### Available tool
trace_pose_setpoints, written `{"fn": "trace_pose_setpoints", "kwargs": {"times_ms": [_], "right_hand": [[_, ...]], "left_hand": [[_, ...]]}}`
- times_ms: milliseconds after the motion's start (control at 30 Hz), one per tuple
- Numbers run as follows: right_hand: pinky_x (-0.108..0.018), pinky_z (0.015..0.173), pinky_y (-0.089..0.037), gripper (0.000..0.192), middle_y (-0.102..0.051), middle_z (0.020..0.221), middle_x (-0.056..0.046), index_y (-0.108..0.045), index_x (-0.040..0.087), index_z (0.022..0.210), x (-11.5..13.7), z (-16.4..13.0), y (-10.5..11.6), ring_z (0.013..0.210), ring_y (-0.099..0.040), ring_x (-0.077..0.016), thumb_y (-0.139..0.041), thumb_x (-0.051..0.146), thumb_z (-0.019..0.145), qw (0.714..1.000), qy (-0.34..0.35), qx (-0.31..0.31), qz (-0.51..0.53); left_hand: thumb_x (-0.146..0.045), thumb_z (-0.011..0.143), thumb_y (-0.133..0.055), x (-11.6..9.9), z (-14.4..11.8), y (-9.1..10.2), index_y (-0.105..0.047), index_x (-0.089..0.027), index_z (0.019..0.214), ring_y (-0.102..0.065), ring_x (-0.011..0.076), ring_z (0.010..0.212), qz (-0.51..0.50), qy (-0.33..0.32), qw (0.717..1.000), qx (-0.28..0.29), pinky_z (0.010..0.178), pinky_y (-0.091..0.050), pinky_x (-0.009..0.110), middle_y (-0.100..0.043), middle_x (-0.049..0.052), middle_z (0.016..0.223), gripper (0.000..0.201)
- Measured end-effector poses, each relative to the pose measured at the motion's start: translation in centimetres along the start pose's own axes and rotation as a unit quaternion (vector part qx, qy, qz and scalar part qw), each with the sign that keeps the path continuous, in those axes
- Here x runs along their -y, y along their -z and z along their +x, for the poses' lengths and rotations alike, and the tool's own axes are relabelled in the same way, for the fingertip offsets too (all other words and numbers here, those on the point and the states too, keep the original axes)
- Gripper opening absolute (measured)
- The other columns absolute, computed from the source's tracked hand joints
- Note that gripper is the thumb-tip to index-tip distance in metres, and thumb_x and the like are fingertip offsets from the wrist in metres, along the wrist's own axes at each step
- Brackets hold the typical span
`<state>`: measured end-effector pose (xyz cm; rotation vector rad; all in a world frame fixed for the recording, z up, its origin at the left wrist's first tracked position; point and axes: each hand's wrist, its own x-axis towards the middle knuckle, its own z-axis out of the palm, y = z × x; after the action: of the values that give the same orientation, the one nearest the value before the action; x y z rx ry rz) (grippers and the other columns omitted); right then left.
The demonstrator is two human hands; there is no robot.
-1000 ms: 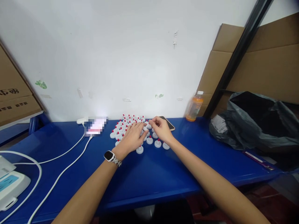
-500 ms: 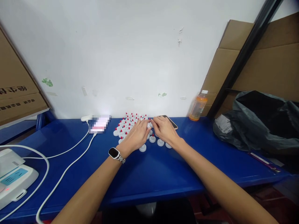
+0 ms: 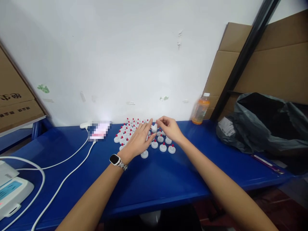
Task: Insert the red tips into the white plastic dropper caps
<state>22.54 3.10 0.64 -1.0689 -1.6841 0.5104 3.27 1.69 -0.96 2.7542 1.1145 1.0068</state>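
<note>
Many white round nozzle caps, most with small red tips, stand in a cluster on the blue table around both hands. My left hand [image 3: 140,138] is over the cluster, fingers stretched out and thumb apart, covering some of the caps. A white nozzle cap [image 3: 154,128] without a visible red tip is between its thumb and forefinger. Just right of that cap, my right hand [image 3: 169,127] has thumb and forefinger pinched together; what they hold, if anything, is hidden. Red-tipped caps [image 3: 163,147] stand below the right hand. One cap [image 3: 144,154] sits nearest the front, its top partly hidden.
At left are a blurred-out phone [image 3: 99,131] on a white cable and a white power strip [image 3: 16,192]. An orange drink bottle [image 3: 201,109] stands against the wall. A dark plastic bag [image 3: 260,125] and a purple-edged strip [image 3: 267,163] lie at right.
My right hand has lifted slightly from the caps, uncovering red tips below it. My left fingers have straightened and spread. The view has shifted a little.
</note>
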Motion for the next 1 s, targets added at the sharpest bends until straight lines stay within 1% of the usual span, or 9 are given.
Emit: {"fn": "trace_pose_setpoints", "kwargs": {"times_ms": [67,167,200,267,467,633,800,867,1000], "right_hand": [[-0.026,0.062,-0.045,0.028,-0.068,0.073,-0.003,-0.063,0.017,0.083,-1.0,0.7,1.1,0.064,-0.059,-0.0146,-0.058,0.044,0.087,1.000,-0.010,-0.016,0.003],[-0.026,0.063,-0.045,0.024,-0.070,0.074,-0.004,-0.067,0.016,0.083,-2.4,1.2,2.4,0.066,-0.060,-0.0152,-0.060,0.039,0.085,0.998,-0.019,-0.034,-0.051],[-0.027,0.063,-0.045,0.023,-0.071,0.075,-0.004,-0.068,0.016,0.084,-2.7,1.2,2.5,0.066,-0.061,-0.0152,-0.060,0.038,0.085,0.997,-0.019,-0.024,-0.071],[-0.026,0.064,-0.046,0.021,-0.072,0.077,-0.004,-0.070,0.016,0.085,-2.9,1.3,2.4,0.067,-0.062,-0.0153,-0.059,0.035,0.086,0.995,-0.014,0.011,-0.102],[-0.026,0.069,-0.044,0.018,-0.074,0.079,-0.002,-0.072,0.018,0.088,-2.8,1.2,0.9,0.070,-0.063,-0.0142,-0.058,0.029,0.088,0.975,0.028,0.122,-0.184],[-0.027,0.072,-0.038,0.021,-0.073,0.076,-0.002,-0.073,0.019,0.081,-2.4,1.1,0.9,0.072,-0.062,-0.0150,-0.056,0.027,0.090,0.940,0.048,0.172,-0.292],[-0.034,0.086,-0.031,0.022,-0.072,0.079,-0.004,-0.072,0.020,0.082,-2.0,1.2,0.9,0.089,-0.060,-0.0204,-0.054,0.025,0.092,0.910,0.071,0.186,-0.365],[-0.036,0.089,-0.029,0.020,-0.072,0.081,-0.005,-0.072,0.020,0.083,-1.9,1.2,0.8,0.094,-0.058,-0.0219,-0.054,0.024,0.092,0.906,0.076,0.185,-0.374],[-0.035,0.089,-0.029,0.015,-0.073,0.087,-0.005,-0.070,0.020,0.087,-1.8,1.1,0.7,0.095,-0.058,-0.0218,-0.056,0.022,0.090,0.908,0.081,0.175,-0.372]], "left_hand": [[-0.043,0.101,-0.038,0.6,0.0,0.3,-0.024,-0.021,0.154,-0.047,0.0275,0.126,-0.003,0.011,1.000,-0.011,0.111,-0.037,0.049,-0.052,0.013,0.134,0.059],[-0.039,0.101,-0.038,1.4,-0.1,0.8,-0.047,-0.019,0.139,-0.050,0.0267,0.119,0.007,0.022,0.999,-0.028,0.107,-0.041,0.047,-0.056,0.012,0.124,0.044],[-0.038,0.101,-0.038,1.6,-0.1,0.9,-0.053,-0.020,0.133,-0.050,0.0264,0.117,0.009,0.024,0.999,-0.031,0.106,-0.041,0.046,-0.056,0.011,0.123,0.040],[-0.037,0.101,-0.040,1.8,-0.1,1.1,-0.058,-0.021,0.125,-0.051,0.0260,0.115,0.010,0.024,0.999,-0.033,0.103,-0.043,0.045,-0.057,0.010,0.120,0.034],[-0.033,0.100,-0.040,1.9,-0.1,0.8,-0.059,-0.022,0.121,-0.052,0.0253,0.112,0.007,0.022,0.999,-0.032,0.101,-0.044,0.045,-0.058,0.009,0.117,0.030],[-0.033,0.100,-0.042,1.9,-0.2,0.7,-0.060,-0.021,0.119,-0.052,0.0254,0.111,0.008,0.021,0.999,-0.024,0.100,-0.044,0.045,-0.058,0.009,0.116,0.029],[-0.035,0.099,-0.043,1.6,-0.1,0.5,-0.061,-0.022,0.116,-0.052,0.0256,0.112,0.002,0.025,0.999,-0.020,0.100,-0.045,0.045,-0.058,0.009,0.114,0.028],[-0.036,0.099,-0.043,1.5,-0.1,0.5,-0.062,-0.022,0.116,-0.052,0.0258,0.112,0.002,0.025,1.000,-0.016,0.100,-0.044,0.046,-0.058,0.008,0.114,0.028],[-0.036,0.099,-0.044,1.4,0.0,0.5,-0.062,-0.022,0.115,-0.053,0.0255,0.110,0.006,0.024,1.000,-0.012,0.101,-0.044,0.046,-0.058,0.008,0.114,0.028]]}}
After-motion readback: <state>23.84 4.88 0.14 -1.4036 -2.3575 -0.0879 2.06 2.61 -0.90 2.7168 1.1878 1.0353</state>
